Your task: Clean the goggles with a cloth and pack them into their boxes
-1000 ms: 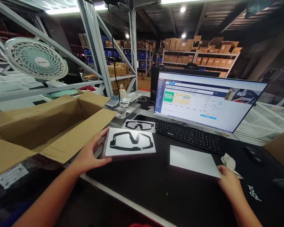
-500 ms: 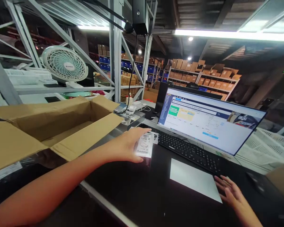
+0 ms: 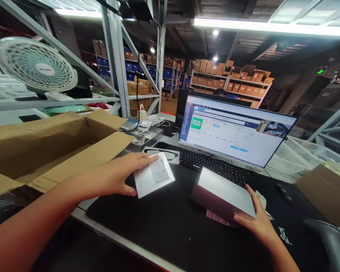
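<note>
My left hand [image 3: 116, 174] is closed on a small white box [image 3: 146, 182] with a printed label, thumb low and fingers along its upper edge. The box is tilted above the black desk mat [image 3: 158, 226]. At the right, my right hand [image 3: 257, 221] grips the end of a longer white box [image 3: 225, 189], with fingers at the back and thumb on the front edge. Its top is blank and its front side lies in shadow. Below that box, a pinkish printed slip [image 3: 217, 218] partly shows. Behind the small box lies a flat white packet with a dark printed shape [image 3: 170, 155].
An open cardboard carton [image 3: 82, 158] stands at the left. A keyboard [image 3: 212, 163] and a lit monitor [image 3: 232, 132] are behind the boxes. To the right are a mouse [image 3: 285, 192], a grey handheld device [image 3: 328, 238] and another carton [image 3: 323, 192].
My right hand has taken hold of the longer white box and tilted it up, baring its front side. My left hand has turned the small box. The view has shifted right.
</note>
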Action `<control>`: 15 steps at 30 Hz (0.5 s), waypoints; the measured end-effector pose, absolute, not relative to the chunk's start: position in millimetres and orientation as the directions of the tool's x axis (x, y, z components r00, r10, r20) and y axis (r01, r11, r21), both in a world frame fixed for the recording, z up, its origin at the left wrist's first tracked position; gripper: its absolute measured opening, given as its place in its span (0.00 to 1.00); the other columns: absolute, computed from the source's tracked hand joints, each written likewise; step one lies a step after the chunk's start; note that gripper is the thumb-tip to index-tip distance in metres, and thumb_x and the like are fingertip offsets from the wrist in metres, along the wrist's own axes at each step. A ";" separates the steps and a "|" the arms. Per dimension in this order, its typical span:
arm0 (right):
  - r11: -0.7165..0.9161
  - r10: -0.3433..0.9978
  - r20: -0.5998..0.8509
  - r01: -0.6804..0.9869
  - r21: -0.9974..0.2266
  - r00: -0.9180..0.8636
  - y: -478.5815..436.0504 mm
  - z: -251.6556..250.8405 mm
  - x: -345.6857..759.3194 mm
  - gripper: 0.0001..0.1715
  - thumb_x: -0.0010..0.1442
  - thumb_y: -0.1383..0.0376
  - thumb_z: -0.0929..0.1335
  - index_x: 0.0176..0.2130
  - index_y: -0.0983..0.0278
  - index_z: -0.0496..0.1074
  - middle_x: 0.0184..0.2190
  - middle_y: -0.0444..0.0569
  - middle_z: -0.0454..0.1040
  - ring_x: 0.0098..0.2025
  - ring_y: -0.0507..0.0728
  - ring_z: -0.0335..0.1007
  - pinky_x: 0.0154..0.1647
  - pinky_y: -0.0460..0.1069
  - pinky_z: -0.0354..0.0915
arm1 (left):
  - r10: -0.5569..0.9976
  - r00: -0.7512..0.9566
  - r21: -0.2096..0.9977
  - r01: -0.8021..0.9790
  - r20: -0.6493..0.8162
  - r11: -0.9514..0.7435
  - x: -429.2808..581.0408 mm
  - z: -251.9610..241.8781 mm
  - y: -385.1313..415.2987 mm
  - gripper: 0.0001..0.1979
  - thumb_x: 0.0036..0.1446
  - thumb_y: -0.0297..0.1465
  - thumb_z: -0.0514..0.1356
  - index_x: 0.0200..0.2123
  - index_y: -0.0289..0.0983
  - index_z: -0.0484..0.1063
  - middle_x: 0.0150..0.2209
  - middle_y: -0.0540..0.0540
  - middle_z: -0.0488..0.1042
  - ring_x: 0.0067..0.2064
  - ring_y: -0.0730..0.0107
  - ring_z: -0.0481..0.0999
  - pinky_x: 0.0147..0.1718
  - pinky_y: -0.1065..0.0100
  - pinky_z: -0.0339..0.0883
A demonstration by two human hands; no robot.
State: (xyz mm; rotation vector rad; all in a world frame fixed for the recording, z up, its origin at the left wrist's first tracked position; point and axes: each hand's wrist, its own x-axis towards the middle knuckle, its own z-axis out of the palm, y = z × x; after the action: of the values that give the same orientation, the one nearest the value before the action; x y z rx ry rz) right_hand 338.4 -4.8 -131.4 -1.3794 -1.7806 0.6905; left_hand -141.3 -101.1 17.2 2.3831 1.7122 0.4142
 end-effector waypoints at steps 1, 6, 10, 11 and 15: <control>0.266 0.963 0.246 0.548 -0.793 -0.111 -9.0 -126.4 336.0 0.64 0.46 0.51 0.75 0.71 0.60 0.45 0.66 0.59 0.56 0.66 0.72 0.57 0.66 0.63 0.57 | 0.939 0.292 0.322 0.885 0.180 -0.336 -141.7 12.3 -100.5 0.47 0.48 0.34 0.69 0.69 0.56 0.52 0.66 0.46 0.62 0.63 0.49 0.67 0.60 0.51 0.64; 0.351 0.921 0.375 0.649 -0.675 -0.107 -31.1 -110.3 323.1 0.69 0.44 0.52 0.78 0.71 0.58 0.42 0.65 0.59 0.56 0.63 0.71 0.60 0.63 0.65 0.61 | 0.881 0.151 0.361 0.871 0.448 -0.332 -133.9 -11.4 -95.4 0.28 0.51 0.48 0.67 0.54 0.44 0.73 0.62 0.42 0.64 0.60 0.48 0.68 0.59 0.48 0.64; 0.549 0.786 0.575 0.685 -0.480 -0.226 -52.2 -117.8 315.7 0.65 0.50 0.53 0.77 0.71 0.60 0.40 0.63 0.62 0.59 0.60 0.72 0.64 0.58 0.66 0.66 | 0.806 0.027 0.386 0.869 0.591 -0.311 -132.4 -25.6 -91.1 0.25 0.54 0.46 0.64 0.48 0.36 0.67 0.70 0.36 0.50 0.70 0.48 0.52 0.67 0.46 0.48; 0.616 0.719 0.641 0.673 -0.409 -0.269 -57.9 -122.8 314.6 0.63 0.53 0.56 0.76 0.72 0.60 0.39 0.63 0.63 0.60 0.61 0.72 0.63 0.59 0.68 0.65 | 0.814 -0.032 0.459 0.838 0.580 -0.294 -132.8 -29.8 -90.2 0.24 0.55 0.44 0.64 0.49 0.36 0.65 0.69 0.36 0.52 0.70 0.49 0.54 0.66 0.47 0.50; 0.820 0.369 0.825 0.568 -0.071 -0.428 -79.0 -149.4 319.2 0.44 0.64 0.65 0.67 0.71 0.52 0.44 0.58 0.56 0.65 0.62 0.67 0.64 0.59 0.68 0.65 | 0.698 -0.423 0.646 0.760 0.577 -0.074 -130.6 -48.7 -88.8 0.26 0.54 0.43 0.65 0.50 0.36 0.64 0.59 0.37 0.64 0.63 0.47 0.65 0.59 0.49 0.63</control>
State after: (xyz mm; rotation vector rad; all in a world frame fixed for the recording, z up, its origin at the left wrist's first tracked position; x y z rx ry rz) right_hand 319.2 -79.0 -149.4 -0.6889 -2.0667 -0.2696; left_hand -130.6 -88.8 -48.7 1.7186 2.1786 1.6002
